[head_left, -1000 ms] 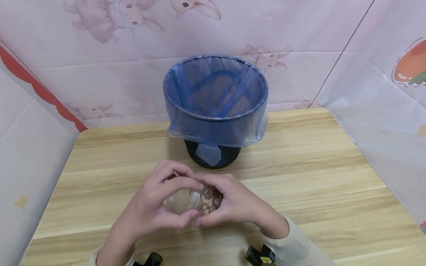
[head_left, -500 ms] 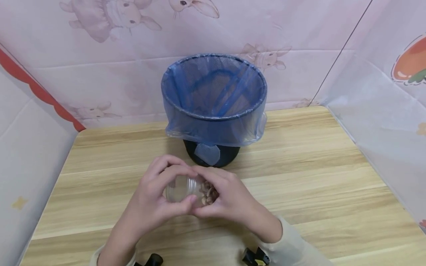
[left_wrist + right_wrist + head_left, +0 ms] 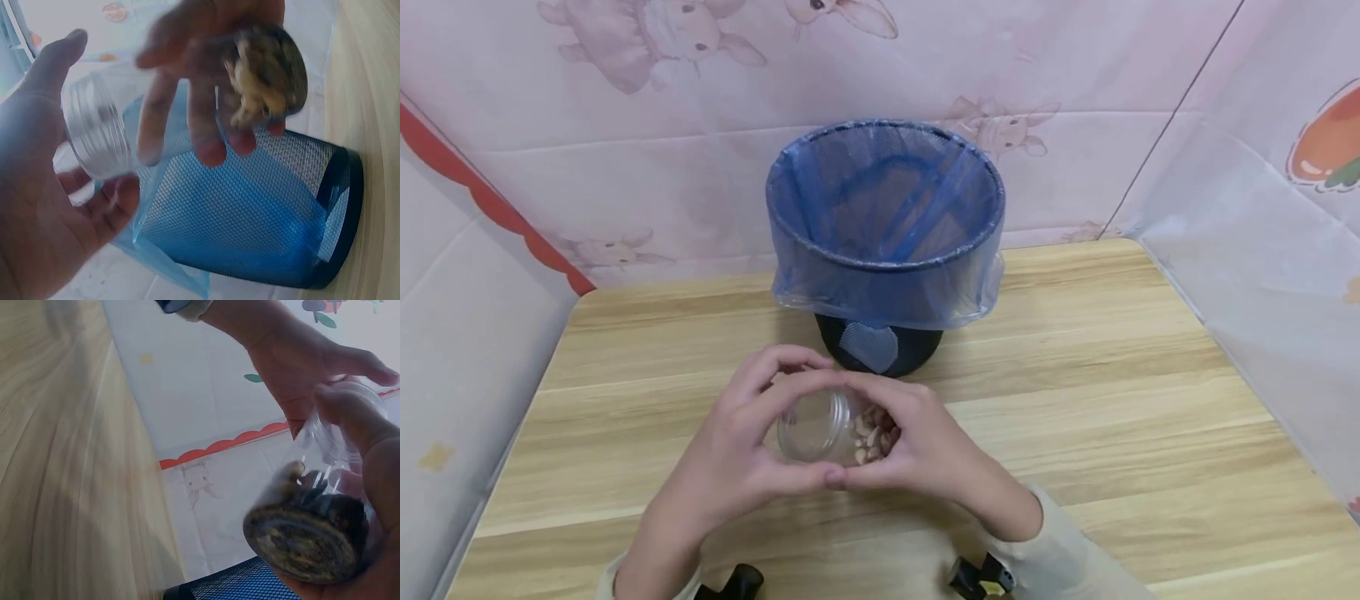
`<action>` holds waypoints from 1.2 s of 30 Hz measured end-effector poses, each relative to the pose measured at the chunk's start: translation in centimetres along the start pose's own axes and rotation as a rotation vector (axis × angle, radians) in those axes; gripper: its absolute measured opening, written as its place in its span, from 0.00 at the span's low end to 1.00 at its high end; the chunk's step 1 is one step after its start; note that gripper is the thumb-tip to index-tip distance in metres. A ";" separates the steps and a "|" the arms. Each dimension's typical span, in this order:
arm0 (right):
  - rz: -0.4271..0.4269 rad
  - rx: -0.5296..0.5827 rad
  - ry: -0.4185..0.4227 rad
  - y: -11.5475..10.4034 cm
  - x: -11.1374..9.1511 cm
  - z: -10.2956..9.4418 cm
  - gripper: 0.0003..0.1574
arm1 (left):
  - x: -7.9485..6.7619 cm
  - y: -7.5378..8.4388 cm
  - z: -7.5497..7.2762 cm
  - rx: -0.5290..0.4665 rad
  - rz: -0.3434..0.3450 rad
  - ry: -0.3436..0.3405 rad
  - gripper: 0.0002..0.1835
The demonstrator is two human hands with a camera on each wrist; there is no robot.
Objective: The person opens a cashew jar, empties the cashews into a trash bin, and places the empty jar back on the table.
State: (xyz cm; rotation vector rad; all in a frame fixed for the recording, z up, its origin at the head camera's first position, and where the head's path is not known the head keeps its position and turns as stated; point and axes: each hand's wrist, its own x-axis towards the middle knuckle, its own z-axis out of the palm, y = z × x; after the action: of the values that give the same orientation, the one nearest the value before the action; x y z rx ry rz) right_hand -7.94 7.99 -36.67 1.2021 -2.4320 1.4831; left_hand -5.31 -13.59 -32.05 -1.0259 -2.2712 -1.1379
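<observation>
A clear jar [image 3: 808, 429] with a ridged end lies on its side between both hands, above the table. Brown-and-pale chunky pieces [image 3: 262, 75] are gathered at its base end. My right hand [image 3: 925, 442] grips the jar's body, fingers wrapped round it near the pieces. Around the ridged end curves my left hand [image 3: 748, 442]. In the left wrist view its thumb stands off the jar while its fingers curl behind the ridges. From the right wrist view the jar's round base [image 3: 303, 547] faces the camera.
A black mesh waste bin [image 3: 880, 350] with a blue plastic liner [image 3: 887, 296] over its rim stands just beyond the hands. Wood-grain table [image 3: 1112, 400] runs underneath. Rabbit-print sheeting [image 3: 700, 192] hangs behind. Small black devices [image 3: 981, 577] sit by the wrists.
Both hands have shifted slightly away from the body with the jar. My left fingers and thumb have spread wider round the ridged end, and the pieces inside have shifted.
</observation>
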 end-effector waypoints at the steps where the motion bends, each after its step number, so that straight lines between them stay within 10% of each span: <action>1: 0.007 0.041 -0.019 -0.1 0.0 -0.1 0.51 | 0.1 0.0 0.0 -0.008 0.045 0.008 0.32; 5: 0.001 0.159 -0.081 -0.1 0.0 -0.1 0.50 | 0.6 0.1 0.0 -0.044 0.208 0.048 0.24; 10: -0.018 0.158 -0.080 -0.1 -0.1 0.1 0.50 | 0.8 0.4 0.1 -0.050 0.223 0.072 0.21; 19: -0.064 -0.058 0.031 -0.1 -0.1 0.7 0.48 | 0.5 0.5 0.2 0.007 0.097 0.094 0.20; 28: -0.093 -0.259 0.179 -0.2 -0.2 1.6 0.50 | -0.2 0.4 0.2 0.084 -0.253 0.029 0.21; 36: -0.022 -0.172 0.116 -0.2 -0.3 1.2 0.52 | -0.4 0.2 -0.3 0.103 -0.216 -0.035 0.31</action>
State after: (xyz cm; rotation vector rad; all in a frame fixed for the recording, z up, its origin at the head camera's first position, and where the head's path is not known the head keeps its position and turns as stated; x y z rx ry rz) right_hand -7.23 7.14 -37.32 1.0743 -2.4047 1.2688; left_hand -4.91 -13.92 -32.00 -0.7823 -2.4873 -1.0794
